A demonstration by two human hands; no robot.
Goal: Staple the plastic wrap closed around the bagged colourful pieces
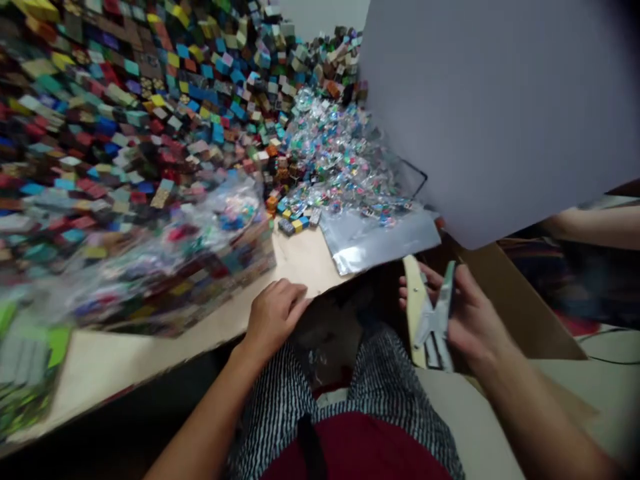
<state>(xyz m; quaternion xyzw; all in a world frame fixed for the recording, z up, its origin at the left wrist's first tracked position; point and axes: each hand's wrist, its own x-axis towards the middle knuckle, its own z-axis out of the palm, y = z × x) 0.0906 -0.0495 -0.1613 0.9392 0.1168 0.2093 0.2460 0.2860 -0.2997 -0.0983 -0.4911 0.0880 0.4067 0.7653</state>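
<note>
My right hand [473, 313] is wrapped round a plier stapler [425, 320], which has a cream handle, a greenish handle and metal jaws. It is held in the air beyond the table's front edge, above my right thigh. My left hand [275, 313] rests on the table's front edge [295, 260] with its fingers curled in. Nothing shows in that hand, though its palm side is hidden. Between the hands, a clear flat plastic bag [380, 240] lies over the edge. Just behind it are many small clear packets [345, 153] with coloured bits inside.
A huge heap of coloured cubes [165, 100] covers the back and left, blurred. Clear bags [175, 247] of cubes lie along the front left, near a green pack [30, 353]. A large grey panel [490, 113] overhangs the right. Another person's forearm [595, 227] and a cardboard box [520, 300] are below it.
</note>
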